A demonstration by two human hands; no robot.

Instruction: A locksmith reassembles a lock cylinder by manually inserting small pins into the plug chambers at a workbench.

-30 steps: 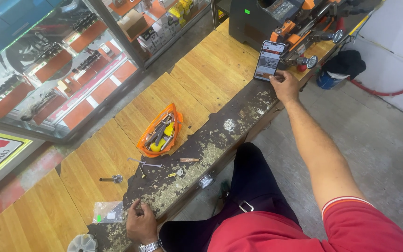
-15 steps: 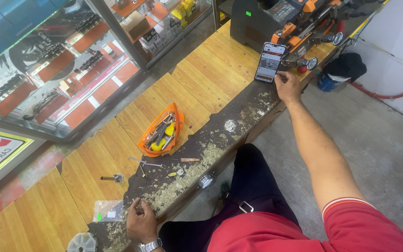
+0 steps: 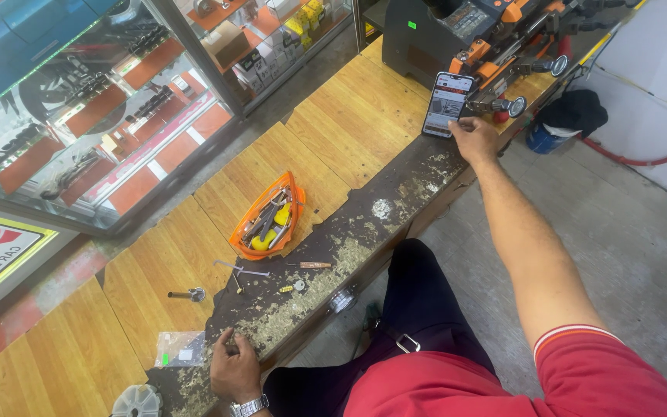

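Head view: right hand (image 3: 474,139) touches upright, lit smartphone (image 3: 447,104).

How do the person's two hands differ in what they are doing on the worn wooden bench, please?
The right hand reaches far out, fingers touching the lit black smartphone propped by the orange-and-black machine; the left hand rests close in, near the clear plastic bag, wearing a metal wristwatch. Both rest at the bench's chipped dark edge.

A single head-worn camera looks steeply down from above, near, onto the wooden workbench (image 3: 156,270) and lap.
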